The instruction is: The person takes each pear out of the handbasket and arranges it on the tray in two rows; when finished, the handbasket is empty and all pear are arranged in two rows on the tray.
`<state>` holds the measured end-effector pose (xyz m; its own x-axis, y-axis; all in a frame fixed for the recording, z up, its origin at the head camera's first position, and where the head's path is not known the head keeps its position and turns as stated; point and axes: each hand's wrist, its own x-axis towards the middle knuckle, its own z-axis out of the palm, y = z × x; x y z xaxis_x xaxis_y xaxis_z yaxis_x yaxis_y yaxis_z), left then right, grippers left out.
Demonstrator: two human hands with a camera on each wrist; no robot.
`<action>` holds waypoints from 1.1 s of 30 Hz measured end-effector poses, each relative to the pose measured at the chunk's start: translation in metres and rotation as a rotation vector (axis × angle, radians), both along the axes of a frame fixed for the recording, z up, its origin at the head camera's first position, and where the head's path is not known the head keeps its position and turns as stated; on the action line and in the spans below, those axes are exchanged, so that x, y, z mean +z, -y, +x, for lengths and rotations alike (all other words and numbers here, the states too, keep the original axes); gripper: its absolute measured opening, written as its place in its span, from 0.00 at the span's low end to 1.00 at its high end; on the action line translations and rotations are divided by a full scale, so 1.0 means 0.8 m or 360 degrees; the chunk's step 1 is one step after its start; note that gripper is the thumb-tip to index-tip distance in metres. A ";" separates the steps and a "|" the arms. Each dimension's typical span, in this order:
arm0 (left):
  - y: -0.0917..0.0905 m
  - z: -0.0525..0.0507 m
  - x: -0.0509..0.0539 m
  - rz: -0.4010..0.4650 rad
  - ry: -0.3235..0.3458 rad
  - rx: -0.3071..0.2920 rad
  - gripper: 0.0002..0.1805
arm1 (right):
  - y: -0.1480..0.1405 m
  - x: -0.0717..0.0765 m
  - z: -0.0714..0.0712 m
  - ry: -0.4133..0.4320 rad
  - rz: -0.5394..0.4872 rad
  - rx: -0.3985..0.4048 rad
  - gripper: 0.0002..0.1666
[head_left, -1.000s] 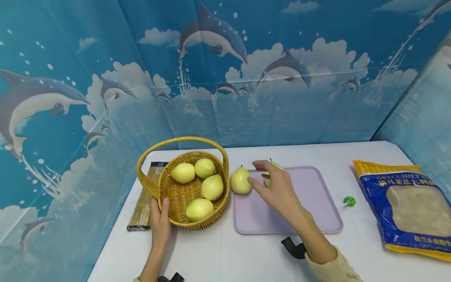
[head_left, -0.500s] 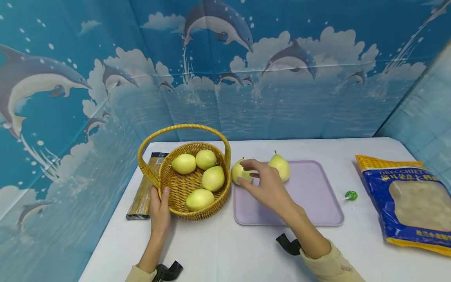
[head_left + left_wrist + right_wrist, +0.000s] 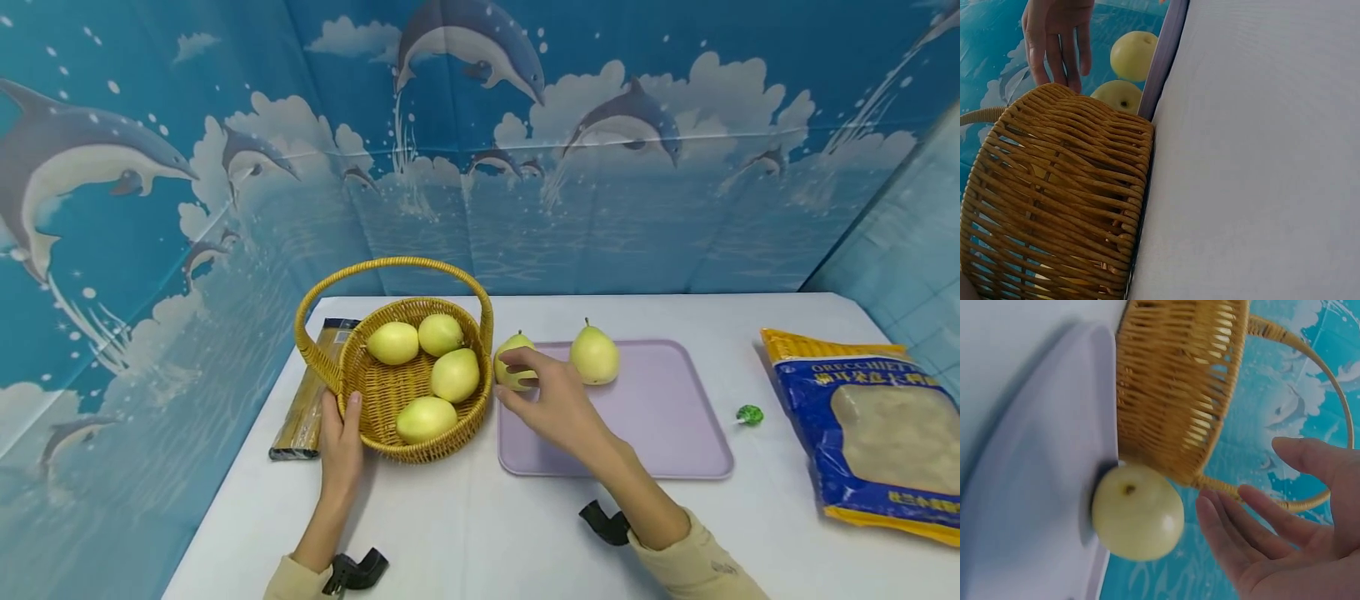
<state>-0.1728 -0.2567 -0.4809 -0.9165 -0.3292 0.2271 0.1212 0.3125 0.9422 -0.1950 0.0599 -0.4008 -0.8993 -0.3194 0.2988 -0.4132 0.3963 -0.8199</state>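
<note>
My left hand (image 3: 341, 446) holds the near left side of a wicker basket (image 3: 375, 408), thumb at the rim and fingers along the outer wall. Inside the basket lie several yellow-green pears (image 3: 454, 376). My right hand (image 3: 561, 410) hovers over the tray's left part, fingers apart and slightly bent, holding nothing. Behind its fingers, a pear (image 3: 514, 342) at the tray's left edge is partly hidden. Another pear (image 3: 595, 357) stands upright at the back of the lilac tray (image 3: 637, 425). In the right wrist view a gap separates the fingers (image 3: 1219, 534) from the nearest pear (image 3: 1138, 512).
A flat brown package (image 3: 307, 417) lies left of the basket, partly under its edge. At the right are a small green broccoli-like piece (image 3: 749, 415) and a large blue-and-yellow pasta bag (image 3: 870, 425). A dolphin-print curtain (image 3: 480, 217) hangs behind the white table (image 3: 465, 533).
My right hand has moved left, from in front of the tray's back pear towards the pear at the left edge. The left hand stays on the basket. The head view has tilted slightly.
</note>
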 end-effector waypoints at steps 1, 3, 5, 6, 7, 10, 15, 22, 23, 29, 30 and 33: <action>0.001 0.001 -0.001 -0.0004 0.0002 0.0003 0.28 | 0.003 -0.002 0.001 0.0006 -0.0012 0.0019 0.25; 0.001 0.001 -0.002 -0.0004 -0.0001 0.0000 0.28 | 0.010 -0.006 0.005 -0.0015 -0.0022 0.0036 0.25; 0.002 -0.001 -0.001 -0.0004 -0.0011 -0.0005 0.29 | 0.019 -0.006 0.007 -0.0062 -0.0010 0.0048 0.25; 0.002 -0.001 0.000 -0.0002 -0.0014 -0.0006 0.29 | 0.023 -0.006 0.008 -0.0093 0.0015 0.0046 0.25; 0.002 -0.001 0.001 -0.0001 -0.0015 -0.0004 0.28 | 0.028 -0.007 0.010 -0.0130 0.0044 0.0042 0.25; 0.001 0.000 0.001 -0.0013 -0.0006 -0.0007 0.28 | 0.043 -0.007 0.011 -0.0220 0.0108 0.0045 0.25; 0.000 0.002 0.000 -0.0011 0.0012 -0.0008 0.28 | 0.069 -0.003 0.006 -0.0201 0.0170 0.0186 0.28; 0.000 0.001 -0.001 -0.0034 0.0006 0.0003 0.28 | 0.098 0.004 0.002 -0.0093 0.0369 0.0243 0.33; 0.000 0.001 -0.001 -0.0033 0.0008 0.0002 0.28 | 0.101 0.005 0.002 -0.0094 0.0412 0.0227 0.33; -0.001 0.001 0.000 -0.0041 0.0021 0.0008 0.28 | 0.119 0.005 -0.001 -0.0126 0.0639 0.0200 0.32; -0.001 0.002 0.000 -0.0042 0.0022 0.0011 0.28 | 0.122 0.006 -0.002 -0.0124 0.0662 0.0202 0.32; -0.001 0.003 0.000 -0.0041 0.0013 0.0012 0.28 | 0.133 0.005 -0.005 -0.0079 0.0694 0.0242 0.31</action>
